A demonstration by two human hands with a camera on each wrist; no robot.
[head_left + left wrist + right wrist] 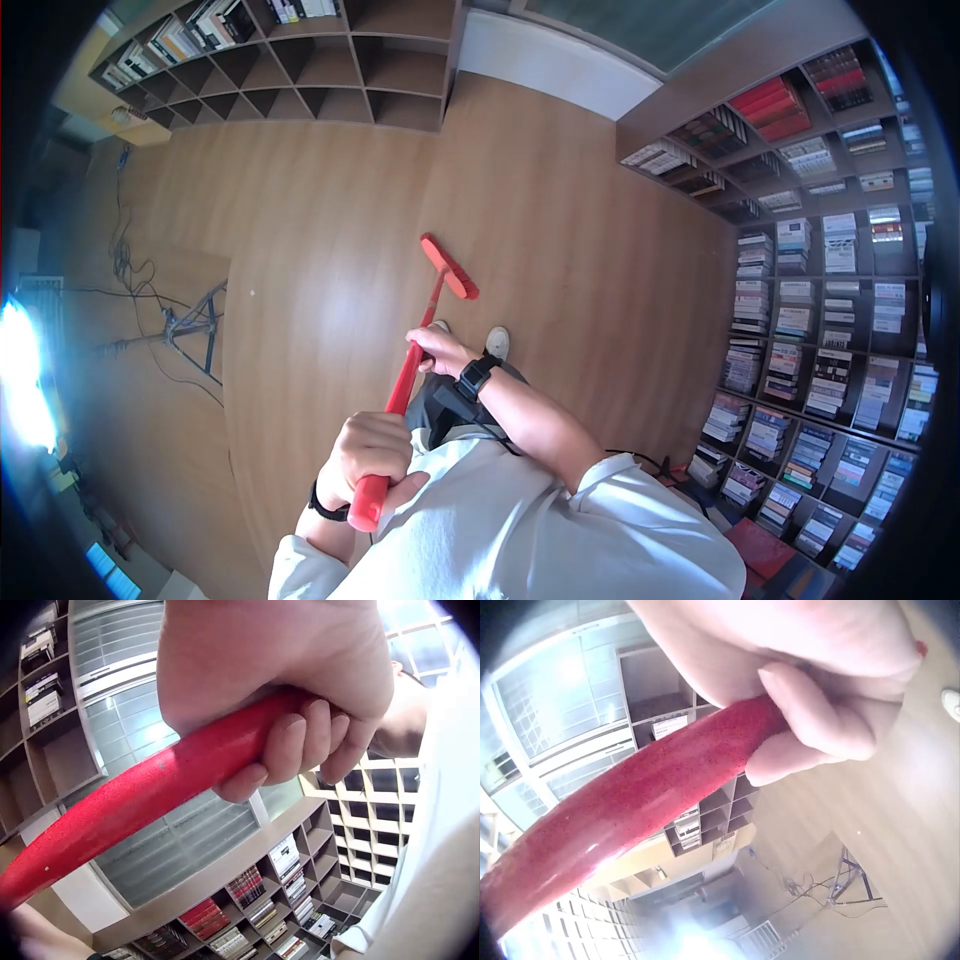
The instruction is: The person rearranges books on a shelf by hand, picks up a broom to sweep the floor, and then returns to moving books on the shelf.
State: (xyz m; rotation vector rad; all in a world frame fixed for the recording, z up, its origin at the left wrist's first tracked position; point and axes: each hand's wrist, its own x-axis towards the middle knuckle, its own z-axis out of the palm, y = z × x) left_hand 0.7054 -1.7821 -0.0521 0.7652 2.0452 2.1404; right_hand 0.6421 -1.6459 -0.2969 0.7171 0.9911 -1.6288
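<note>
A red broom handle runs from the lower middle of the head view up to a red broom head lying on the wooden floor. My left hand grips the handle close to its top end, fingers curled round it. Lower down the shaft, my right hand holds it with curled fingers. In the left wrist view the left hand wraps the red handle. The right wrist view shows the right hand closed round the red handle.
Shelves stand at the top left, and bookshelves full of books line the right side. A black stand with loose cables is on the floor at left. A shoe is just below the broom head.
</note>
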